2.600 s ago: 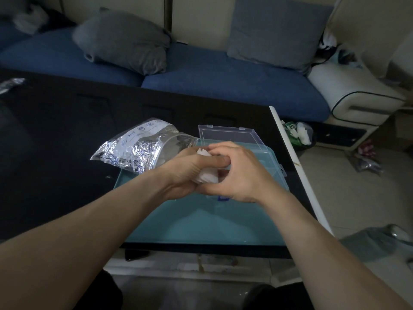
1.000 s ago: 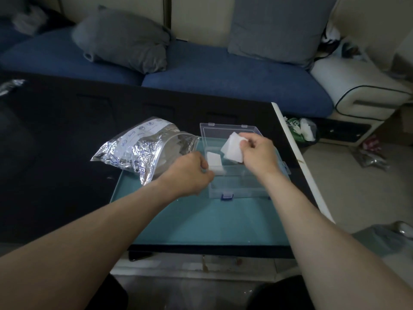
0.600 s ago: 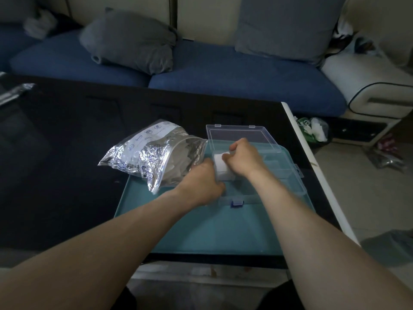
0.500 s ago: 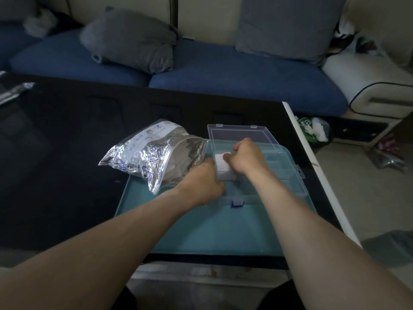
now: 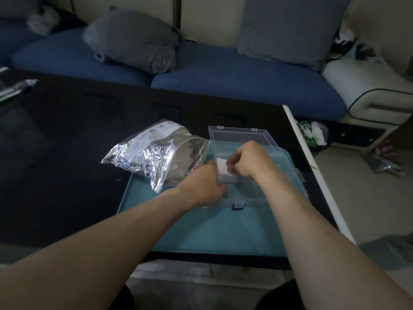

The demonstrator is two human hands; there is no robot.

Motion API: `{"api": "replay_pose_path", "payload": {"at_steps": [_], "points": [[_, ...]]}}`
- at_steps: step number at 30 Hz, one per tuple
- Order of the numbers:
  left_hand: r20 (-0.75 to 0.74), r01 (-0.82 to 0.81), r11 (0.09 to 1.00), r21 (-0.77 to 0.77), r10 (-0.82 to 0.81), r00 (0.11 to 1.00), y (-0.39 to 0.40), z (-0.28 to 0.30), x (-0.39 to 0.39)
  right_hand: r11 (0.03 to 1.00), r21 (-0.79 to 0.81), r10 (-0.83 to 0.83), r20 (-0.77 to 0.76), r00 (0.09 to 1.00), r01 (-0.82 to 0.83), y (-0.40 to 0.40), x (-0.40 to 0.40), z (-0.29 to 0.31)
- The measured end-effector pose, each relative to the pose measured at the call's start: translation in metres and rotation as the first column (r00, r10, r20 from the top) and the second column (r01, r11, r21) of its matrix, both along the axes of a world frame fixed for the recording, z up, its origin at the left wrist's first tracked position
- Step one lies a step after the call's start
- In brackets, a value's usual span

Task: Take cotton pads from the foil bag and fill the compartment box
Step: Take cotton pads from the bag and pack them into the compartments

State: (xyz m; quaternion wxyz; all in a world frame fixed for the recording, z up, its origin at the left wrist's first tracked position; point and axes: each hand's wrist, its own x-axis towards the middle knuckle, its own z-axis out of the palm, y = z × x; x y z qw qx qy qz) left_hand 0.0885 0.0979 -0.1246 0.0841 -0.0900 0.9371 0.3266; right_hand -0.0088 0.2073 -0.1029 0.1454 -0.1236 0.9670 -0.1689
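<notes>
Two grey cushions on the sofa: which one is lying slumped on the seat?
The darker grey cushion on the left. It lies crumpled on the blue seat, while the lighter grey-blue cushion on the right stands upright against the sofa back.

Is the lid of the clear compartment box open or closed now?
Open: the clear lid lies folded back behind the compartment box, and white cotton pads sit inside.

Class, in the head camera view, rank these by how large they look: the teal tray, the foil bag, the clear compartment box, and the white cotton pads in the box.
1. teal tray
2. foil bag and compartment box: look alike, and the hands hide much of the box, so unranked
3. cotton pads
</notes>
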Motion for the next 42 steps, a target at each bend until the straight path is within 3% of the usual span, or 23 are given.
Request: {"api": "replay_pose_path", "payload": {"at_steps": [5,8,11,14,16,17,19,21,25,31,35,42], "points": [[0.053,0.042,0.993,-0.109,-0.037,0.998,0.002,0.012,0.006,0.975,-0.223,0.004,-0.104,0.995,-0.027,-0.011,0.009,-0.014],[0.016,0.041,0.980,-0.195,-0.039,0.999,-0.002,0.030,0.013,0.986,-0.136,0.078,-0.138,0.987,-0.097,-0.012,0.006,-0.016],[-0.301,-0.061,0.994,-0.086,0.032,0.953,-0.004,0.053,0.020,0.960,-0.248,0.048,-0.316,0.948,-0.131,-0.005,0.004,-0.011],[-0.602,-0.199,0.975,0.097,0.217,0.769,-0.015,0.071,0.023,0.845,-0.515,-0.100,-0.418,0.903,-0.145,-0.008,0.012,0.003],[-0.670,-0.244,0.970,0.002,0.182,0.720,-0.030,0.072,0.021,0.791,-0.591,-0.091,-0.368,0.925,-0.158,-0.015,0.021,0.010],[-0.632,-0.255,0.961,-0.105,0.133,0.764,-0.039,0.069,0.019,0.801,-0.578,-0.055,-0.328,0.943,-0.155,-0.019,0.027,0.011],[-0.421,-0.259,0.915,-0.310,0.112,0.900,-0.055,0.062,0.018,0.838,-0.530,-0.004,-0.244,0.970,-0.130,-0.026,0.040,0.009],[-0.289,-0.279,0.886,-0.370,0.176,0.941,-0.068,0.054,0.019,0.820,-0.562,0.008,-0.179,0.984,-0.109,-0.035,0.049,0.007],[-0.332,-0.329,0.916,-0.231,0.244,0.911,-0.088,0.050,0.020,0.770,-0.634,0.044,-0.061,0.997,-0.073,-0.051,0.061,0.003],[-0.315,-0.300,0.947,-0.117,0.251,0.915,-0.101,0.048,0.024,0.780,-0.615,0.048,-0.125,0.991,-0.116,-0.063,0.067,-0.005],[-0.297,-0.306,0.951,-0.039,0.281,0.912,-0.107,0.046,0.027,0.802,-0.555,0.162,-0.154,0.975,-0.221,-0.071,0.072,-0.005],[-0.282,-0.323,0.942,0.087,0.334,0.899,-0.108,0.049,0.034,0.711,-0.693,0.146,-0.020,0.989,-0.119,-0.078,0.073,0.000]]}}
